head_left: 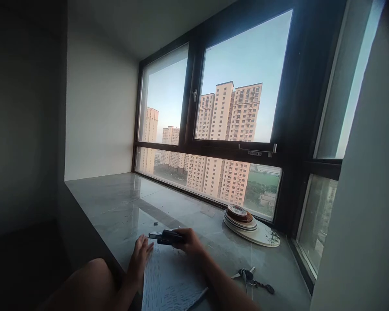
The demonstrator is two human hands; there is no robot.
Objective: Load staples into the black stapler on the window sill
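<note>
Several rows of short dark dashes cover a white sheet of paper (168, 276) on the windowsill, just in front of me. My right hand (188, 242) is closed around a black stapler (170, 236), whose front end points left over the paper's far edge. At the paper's upper left corner rests my left hand (141, 255), with its fingers apart and the thumb touching the sheet. A small dark piece (155, 223), too small to make out, lies just beyond the stapler. My right forearm covers part of the paper's right side.
To the right lies a bunch of keys (248, 276) with a dark fob. Behind it, near the window frame (214, 149), sits a stack of round plates or discs (240, 220) on a pale oval board (266, 237). The sill's front edge (97, 233) drops off at the left, beside a bare knee (94, 276).
</note>
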